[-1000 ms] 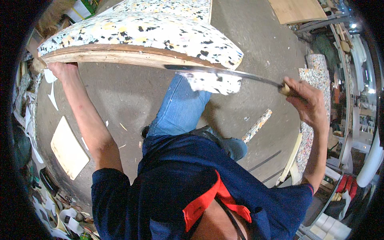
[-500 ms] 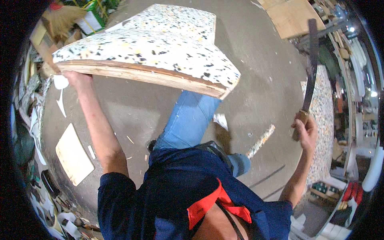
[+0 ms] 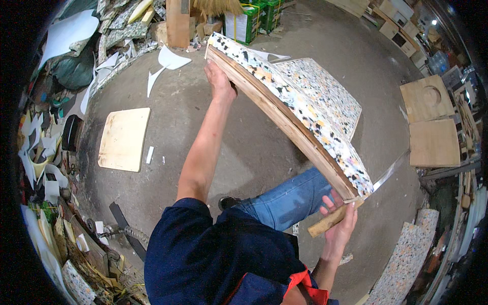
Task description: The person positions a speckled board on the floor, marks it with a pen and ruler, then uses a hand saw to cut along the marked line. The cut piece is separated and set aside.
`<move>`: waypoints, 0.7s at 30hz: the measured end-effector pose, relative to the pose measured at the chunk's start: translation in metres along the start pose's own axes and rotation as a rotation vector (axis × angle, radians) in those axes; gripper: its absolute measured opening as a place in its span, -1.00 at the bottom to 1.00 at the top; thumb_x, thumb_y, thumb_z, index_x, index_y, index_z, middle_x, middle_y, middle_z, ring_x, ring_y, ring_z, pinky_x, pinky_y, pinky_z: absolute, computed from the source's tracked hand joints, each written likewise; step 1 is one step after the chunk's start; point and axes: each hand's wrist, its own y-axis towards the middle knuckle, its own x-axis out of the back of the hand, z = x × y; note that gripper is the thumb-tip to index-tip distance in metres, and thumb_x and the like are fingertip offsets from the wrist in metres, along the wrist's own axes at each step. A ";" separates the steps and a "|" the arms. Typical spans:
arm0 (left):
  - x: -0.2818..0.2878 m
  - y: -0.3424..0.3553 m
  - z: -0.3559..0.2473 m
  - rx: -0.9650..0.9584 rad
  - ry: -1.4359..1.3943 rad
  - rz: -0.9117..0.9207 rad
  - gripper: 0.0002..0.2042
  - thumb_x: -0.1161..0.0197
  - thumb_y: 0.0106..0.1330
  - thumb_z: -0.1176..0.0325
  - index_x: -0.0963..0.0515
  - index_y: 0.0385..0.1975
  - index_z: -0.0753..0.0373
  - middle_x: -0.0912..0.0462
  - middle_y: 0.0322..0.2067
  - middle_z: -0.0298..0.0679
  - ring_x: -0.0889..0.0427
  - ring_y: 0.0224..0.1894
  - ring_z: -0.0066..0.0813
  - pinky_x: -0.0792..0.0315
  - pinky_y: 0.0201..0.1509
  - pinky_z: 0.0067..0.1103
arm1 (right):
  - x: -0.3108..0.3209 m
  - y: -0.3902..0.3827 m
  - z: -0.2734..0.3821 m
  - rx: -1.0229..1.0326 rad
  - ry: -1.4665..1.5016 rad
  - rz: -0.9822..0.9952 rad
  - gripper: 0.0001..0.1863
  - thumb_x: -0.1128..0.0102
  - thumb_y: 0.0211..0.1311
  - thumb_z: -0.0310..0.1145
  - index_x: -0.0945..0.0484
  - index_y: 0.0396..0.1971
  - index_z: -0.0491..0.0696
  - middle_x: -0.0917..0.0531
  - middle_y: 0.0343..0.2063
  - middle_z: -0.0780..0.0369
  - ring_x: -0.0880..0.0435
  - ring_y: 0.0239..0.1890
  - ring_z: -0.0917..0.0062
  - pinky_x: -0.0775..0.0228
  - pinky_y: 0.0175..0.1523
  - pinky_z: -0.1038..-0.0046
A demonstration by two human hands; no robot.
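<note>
A curved wooden piece (image 3: 284, 127) faced with speckled multicoloured foam (image 3: 310, 117) slants across the middle, above the floor. My left hand (image 3: 219, 81) grips its upper left end by the wooden edge. At its lower right end is my right hand (image 3: 343, 227), with the wooden handle of a long knife (image 3: 325, 223) held against the palm. Some of its fingers reach up to the underside of the wood. The knife's long blade (image 3: 390, 172) shows beyond the foam, pointing up and right. The foam end hides part of the blade. My bent leg in blue jeans (image 3: 284, 201) is beneath.
A pale wooden board (image 3: 124, 140) lies on the floor at left, near white foam scraps (image 3: 172, 58). Foam offcuts and debris (image 3: 51, 168) line the left side. Two plywood panels (image 3: 434, 142) and a speckled foam sheet (image 3: 406, 264) are at right. Green boxes (image 3: 246, 23) stand at the back.
The foam-faced piece has tilted, its right end now lower and nearer me. My right hand has brought the knife from the far right to that end. The view has turned left.
</note>
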 end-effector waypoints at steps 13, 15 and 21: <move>0.026 0.049 -0.034 -0.060 0.308 0.132 -0.56 -0.16 0.50 -0.05 -0.58 -0.05 0.28 -0.66 -0.16 -0.27 -0.58 -0.14 -0.50 -0.47 -0.02 -0.48 | -0.015 0.007 0.012 0.087 -0.042 -0.229 -0.53 -0.01 0.56 -0.18 -0.30 0.27 -0.17 -0.63 0.03 -0.03 -0.76 -0.09 0.17 -0.72 -0.12 0.30; 0.026 0.050 -0.033 -0.111 0.246 0.215 -0.63 -0.28 0.45 0.02 -0.65 -0.18 0.27 -0.67 -0.26 -0.30 -0.56 -0.20 -0.56 -0.47 -0.08 -0.50 | -0.013 0.009 0.013 0.072 -0.022 -0.227 -0.53 -0.02 0.56 -0.19 -0.30 0.28 -0.15 -0.63 0.04 -0.01 -0.77 -0.12 0.19 -0.74 -0.14 0.32; 0.027 0.045 -0.023 -0.160 0.199 0.258 -0.63 -0.29 0.46 0.10 -0.66 -0.08 0.36 -0.69 -0.21 -0.29 -0.58 -0.16 -0.53 -0.49 -0.04 -0.47 | 0.007 0.019 0.011 0.147 -0.036 -0.144 -0.51 0.01 0.56 -0.20 -0.27 0.27 -0.24 -0.63 -0.01 -0.07 -0.79 -0.18 0.21 -0.78 -0.20 0.34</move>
